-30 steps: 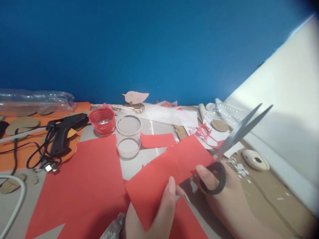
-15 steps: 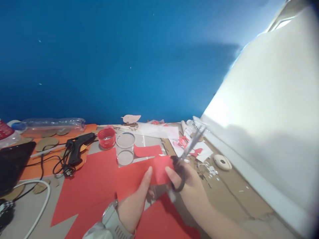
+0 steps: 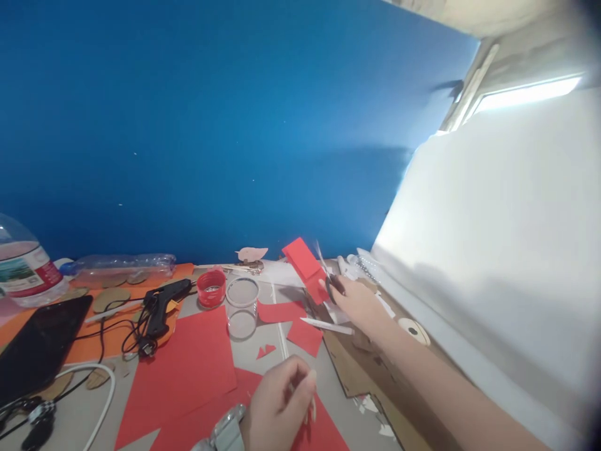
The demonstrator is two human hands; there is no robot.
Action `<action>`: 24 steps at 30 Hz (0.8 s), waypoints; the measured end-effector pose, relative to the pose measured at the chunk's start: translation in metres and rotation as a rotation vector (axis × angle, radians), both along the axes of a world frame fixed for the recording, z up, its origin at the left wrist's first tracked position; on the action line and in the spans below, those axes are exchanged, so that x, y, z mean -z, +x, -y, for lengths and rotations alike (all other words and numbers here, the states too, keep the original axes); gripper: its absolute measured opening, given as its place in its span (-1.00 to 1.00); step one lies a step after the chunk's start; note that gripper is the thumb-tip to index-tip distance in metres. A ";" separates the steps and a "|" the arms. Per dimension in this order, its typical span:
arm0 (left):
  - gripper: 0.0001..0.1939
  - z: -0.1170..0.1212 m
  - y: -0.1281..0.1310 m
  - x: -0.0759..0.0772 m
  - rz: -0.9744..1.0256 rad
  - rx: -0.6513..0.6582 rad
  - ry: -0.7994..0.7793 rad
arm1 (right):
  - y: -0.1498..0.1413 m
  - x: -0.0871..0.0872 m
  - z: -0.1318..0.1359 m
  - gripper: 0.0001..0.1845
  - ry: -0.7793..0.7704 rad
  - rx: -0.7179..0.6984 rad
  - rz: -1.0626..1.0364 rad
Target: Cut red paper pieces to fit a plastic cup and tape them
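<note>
My right hand [image 3: 354, 297] reaches to the back of the table and grips scissors [image 3: 334, 285], blades pointing up. A folded red paper piece [image 3: 301, 258] is by its fingertips, tilted up and seemingly held with the scissors. Nearer to me, my left hand [image 3: 282, 401] is curled closed above a large red sheet [image 3: 323, 432]; whatever its fingers may hold is hidden. Between the hands lie a red paper square [image 3: 306, 337], a white pen-like stick [image 3: 327, 326] and small red scraps [image 3: 266, 351].
A clear plastic cup [image 3: 242, 310] and a red ring-shaped container [image 3: 211, 288] stand left of centre. Farther left are a black glue gun [image 3: 162, 307] with its cord, a dark tablet [image 3: 42, 341] and a bottle [image 3: 28, 269]. Cardboard [image 3: 366, 376] lies on the right.
My hands have parted. The right one has moved up and away with the scissors and red paper; the left has let go of the paper and curled closed nearer me. The view has tilted up.
</note>
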State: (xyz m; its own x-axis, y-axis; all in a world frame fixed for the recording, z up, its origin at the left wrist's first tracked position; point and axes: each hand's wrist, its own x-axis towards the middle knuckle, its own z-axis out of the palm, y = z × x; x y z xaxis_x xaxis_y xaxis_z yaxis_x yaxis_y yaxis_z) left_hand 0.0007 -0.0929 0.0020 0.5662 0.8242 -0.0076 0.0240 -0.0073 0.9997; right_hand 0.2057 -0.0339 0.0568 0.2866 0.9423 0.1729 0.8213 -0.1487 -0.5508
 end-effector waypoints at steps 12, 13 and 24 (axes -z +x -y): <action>-0.86 0.011 -0.005 -0.014 -0.385 0.203 0.535 | 0.019 0.006 -0.019 -0.68 -0.373 -0.071 0.458; -0.86 0.010 -0.005 -0.013 -0.384 0.207 0.549 | 0.018 0.005 -0.023 -0.68 -0.390 -0.091 0.459; -0.87 0.010 -0.006 -0.009 -0.361 0.190 0.575 | -0.026 -0.010 0.003 -0.60 -0.281 -0.542 0.290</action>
State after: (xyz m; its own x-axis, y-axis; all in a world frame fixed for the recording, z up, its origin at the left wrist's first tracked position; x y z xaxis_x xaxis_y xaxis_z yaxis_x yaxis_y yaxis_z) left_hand -0.0050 -0.1032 0.0112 0.7446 0.6413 0.1851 0.2993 -0.5686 0.7662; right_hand 0.1793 -0.0366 0.0669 -0.2605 0.9601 -0.1015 0.9289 0.2205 -0.2975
